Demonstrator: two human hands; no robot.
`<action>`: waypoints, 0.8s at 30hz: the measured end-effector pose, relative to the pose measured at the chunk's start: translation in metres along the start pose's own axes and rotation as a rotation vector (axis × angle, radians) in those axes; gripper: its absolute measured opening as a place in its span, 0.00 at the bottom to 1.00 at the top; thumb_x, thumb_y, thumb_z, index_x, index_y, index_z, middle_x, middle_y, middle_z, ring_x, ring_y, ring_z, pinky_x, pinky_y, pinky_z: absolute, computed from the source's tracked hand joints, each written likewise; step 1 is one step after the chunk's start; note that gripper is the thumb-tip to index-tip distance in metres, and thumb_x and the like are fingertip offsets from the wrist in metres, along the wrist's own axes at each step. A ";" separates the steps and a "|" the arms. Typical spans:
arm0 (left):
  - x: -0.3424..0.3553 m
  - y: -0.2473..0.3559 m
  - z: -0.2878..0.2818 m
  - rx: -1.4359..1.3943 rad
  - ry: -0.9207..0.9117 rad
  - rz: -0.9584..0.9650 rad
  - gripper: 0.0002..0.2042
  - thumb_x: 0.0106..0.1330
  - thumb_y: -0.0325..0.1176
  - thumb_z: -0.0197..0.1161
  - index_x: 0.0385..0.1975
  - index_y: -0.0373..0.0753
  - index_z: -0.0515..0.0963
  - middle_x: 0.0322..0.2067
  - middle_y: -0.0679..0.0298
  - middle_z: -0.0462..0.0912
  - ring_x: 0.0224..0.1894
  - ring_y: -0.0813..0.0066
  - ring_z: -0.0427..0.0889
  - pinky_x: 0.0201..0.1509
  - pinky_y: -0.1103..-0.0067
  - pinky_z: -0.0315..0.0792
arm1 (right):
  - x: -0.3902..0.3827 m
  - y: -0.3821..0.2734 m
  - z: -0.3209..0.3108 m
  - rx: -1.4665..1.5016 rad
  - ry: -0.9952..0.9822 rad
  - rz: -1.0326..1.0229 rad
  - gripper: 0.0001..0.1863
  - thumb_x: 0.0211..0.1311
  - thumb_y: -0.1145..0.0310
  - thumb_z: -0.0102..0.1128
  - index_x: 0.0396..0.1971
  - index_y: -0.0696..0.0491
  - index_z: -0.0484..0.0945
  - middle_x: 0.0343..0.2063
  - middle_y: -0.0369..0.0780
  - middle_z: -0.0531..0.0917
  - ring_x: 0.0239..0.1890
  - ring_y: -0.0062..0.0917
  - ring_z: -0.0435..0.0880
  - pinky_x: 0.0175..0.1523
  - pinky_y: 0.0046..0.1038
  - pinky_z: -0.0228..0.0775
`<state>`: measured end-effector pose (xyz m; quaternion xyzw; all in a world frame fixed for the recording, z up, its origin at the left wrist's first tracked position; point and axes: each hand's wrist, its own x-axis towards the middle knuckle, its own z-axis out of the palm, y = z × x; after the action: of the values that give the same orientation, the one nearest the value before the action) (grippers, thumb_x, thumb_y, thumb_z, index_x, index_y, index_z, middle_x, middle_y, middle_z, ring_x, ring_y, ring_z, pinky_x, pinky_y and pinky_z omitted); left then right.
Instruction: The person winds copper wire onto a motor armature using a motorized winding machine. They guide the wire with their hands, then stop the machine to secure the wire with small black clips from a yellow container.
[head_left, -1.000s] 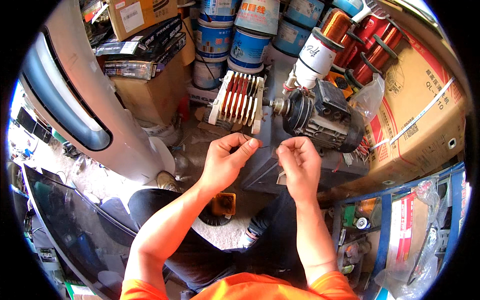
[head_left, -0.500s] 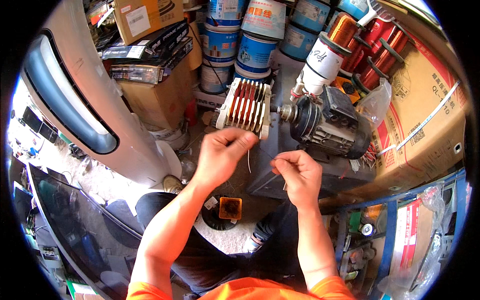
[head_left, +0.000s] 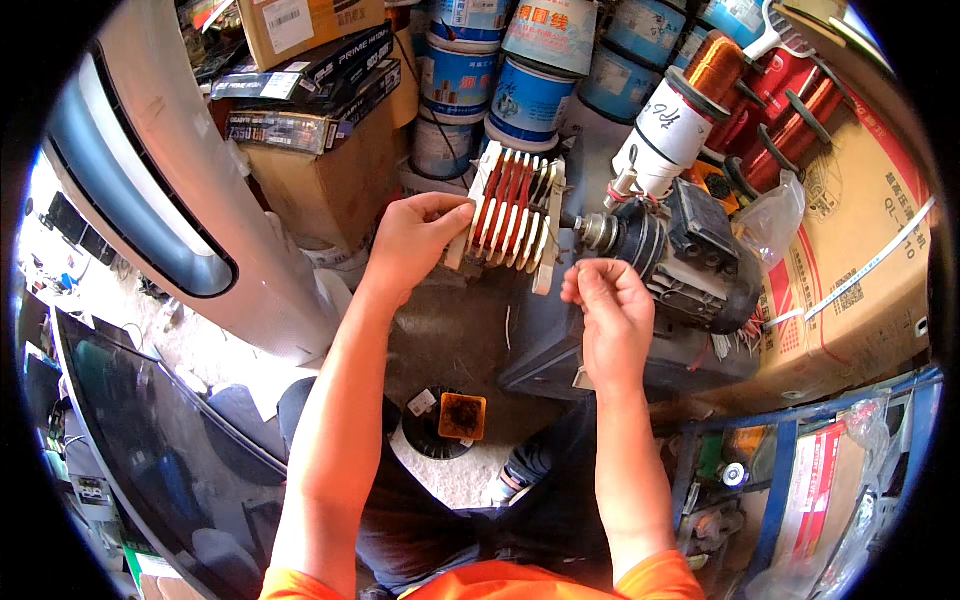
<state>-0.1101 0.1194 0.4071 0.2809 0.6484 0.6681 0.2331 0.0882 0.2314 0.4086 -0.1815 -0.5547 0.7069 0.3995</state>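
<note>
A coil winding former (head_left: 513, 210) with pale slotted plates and reddish-brown copper windings sits on the shaft of an electric motor (head_left: 690, 275). At the former's left side my left hand (head_left: 415, 245) is closed in a pinch, its fingertips against or just in front of the end plate. Whatever those fingers hold is too small to make out. My right hand (head_left: 615, 310), also pinched shut, is raised to the right of the former, in front of the motor's pulley (head_left: 600, 232). Its fingertips hide anything held there. A thin white strand (head_left: 508, 327) hangs below the former.
Blue and white buckets (head_left: 458, 80) are stacked behind. Copper wire spools (head_left: 715, 70) stand beyond the motor, beside a large cardboard carton (head_left: 850, 260). An orange square dish (head_left: 462, 416) lies low between my legs. A tall white appliance (head_left: 180, 180) and stacked boxes (head_left: 310, 90) line the left.
My left hand has moved up and left to the former's side. My right hand has risen slightly to the right. The dark thin strand earlier between them no longer shows.
</note>
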 end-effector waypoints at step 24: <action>-0.032 -0.002 0.044 0.438 0.270 0.176 0.13 0.62 0.33 0.64 0.45 0.37 0.79 0.21 0.60 0.80 0.21 0.75 0.76 0.28 0.77 0.71 | 0.029 0.010 0.015 0.103 -0.043 0.015 0.07 0.65 0.72 0.59 0.36 0.61 0.76 0.34 0.40 0.83 0.37 0.19 0.80 0.47 0.22 0.71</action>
<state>-0.0569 0.1303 0.4030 0.2881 0.7758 0.5610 0.0192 0.0566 0.2434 0.4097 -0.1498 -0.5246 0.7413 0.3910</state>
